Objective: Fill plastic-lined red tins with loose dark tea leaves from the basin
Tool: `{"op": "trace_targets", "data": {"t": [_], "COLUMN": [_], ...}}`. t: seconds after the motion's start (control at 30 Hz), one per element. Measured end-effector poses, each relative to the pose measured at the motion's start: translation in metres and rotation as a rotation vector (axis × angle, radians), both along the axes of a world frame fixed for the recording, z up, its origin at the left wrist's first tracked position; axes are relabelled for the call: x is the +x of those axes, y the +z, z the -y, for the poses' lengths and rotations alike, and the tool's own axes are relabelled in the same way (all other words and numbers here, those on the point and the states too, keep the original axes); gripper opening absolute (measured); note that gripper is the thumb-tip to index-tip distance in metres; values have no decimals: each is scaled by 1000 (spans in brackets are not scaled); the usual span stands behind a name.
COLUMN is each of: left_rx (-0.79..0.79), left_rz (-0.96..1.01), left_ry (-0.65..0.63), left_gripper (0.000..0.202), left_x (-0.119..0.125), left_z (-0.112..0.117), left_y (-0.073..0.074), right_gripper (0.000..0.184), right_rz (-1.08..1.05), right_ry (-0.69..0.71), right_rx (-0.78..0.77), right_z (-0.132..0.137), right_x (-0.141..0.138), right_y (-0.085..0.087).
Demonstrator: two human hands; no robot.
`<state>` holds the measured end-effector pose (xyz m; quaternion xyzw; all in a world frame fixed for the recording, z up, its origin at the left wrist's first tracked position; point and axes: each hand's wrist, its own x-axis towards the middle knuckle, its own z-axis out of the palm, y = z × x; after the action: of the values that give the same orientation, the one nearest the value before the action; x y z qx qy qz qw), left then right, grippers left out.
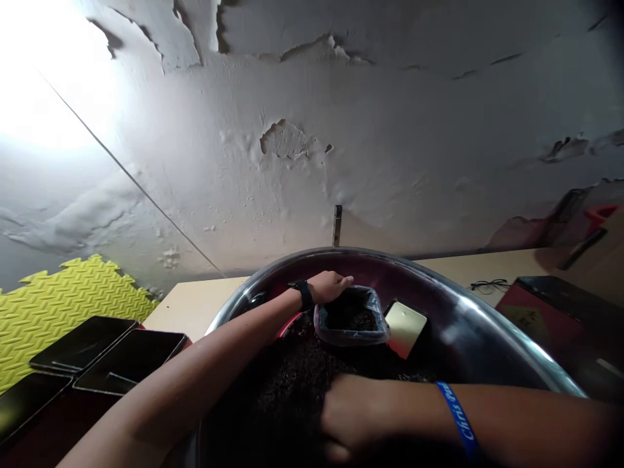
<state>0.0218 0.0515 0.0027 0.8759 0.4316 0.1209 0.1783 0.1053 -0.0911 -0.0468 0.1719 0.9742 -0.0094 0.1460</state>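
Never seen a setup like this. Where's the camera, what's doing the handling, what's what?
No machine: it's a person's bare hands, seen by one camera on their head, looking forward and down. The big metal basin holds dark, soil-like material, a clear container with more inside, and a gold-coloured flat piece. The left hand is at the container's rim; its fingers are partly hidden. The right hand is down at the loose material, fingers unclear. A pale tabletop shows behind the basin.
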Motion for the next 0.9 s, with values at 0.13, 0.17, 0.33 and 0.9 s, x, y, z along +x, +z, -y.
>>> {"op": "trace_targets", "data": {"t": [0.13, 0.17, 0.33, 0.9], "left_rx": [2, -2, 9, 42], "left_rz": [-14, -19, -29, -24], "left_ry": [-8, -21, -68, -12], "left_gripper": [64, 64, 64, 64], "left_x": [0, 0, 1, 0], "left_z": [-4, -5, -6, -4], "left_y": [-2, -2, 0, -2], "right_gripper": [31, 31, 30, 18], "right_rz": [-370, -443, -466, -69], "right_ry": [-136, -205, -489, -10], "right_rx": [152, 195, 365, -124], "right_z": [-21, -29, -65, -8], "right_x": [13, 18, 46, 3], "right_y": [44, 50, 50, -78]}}
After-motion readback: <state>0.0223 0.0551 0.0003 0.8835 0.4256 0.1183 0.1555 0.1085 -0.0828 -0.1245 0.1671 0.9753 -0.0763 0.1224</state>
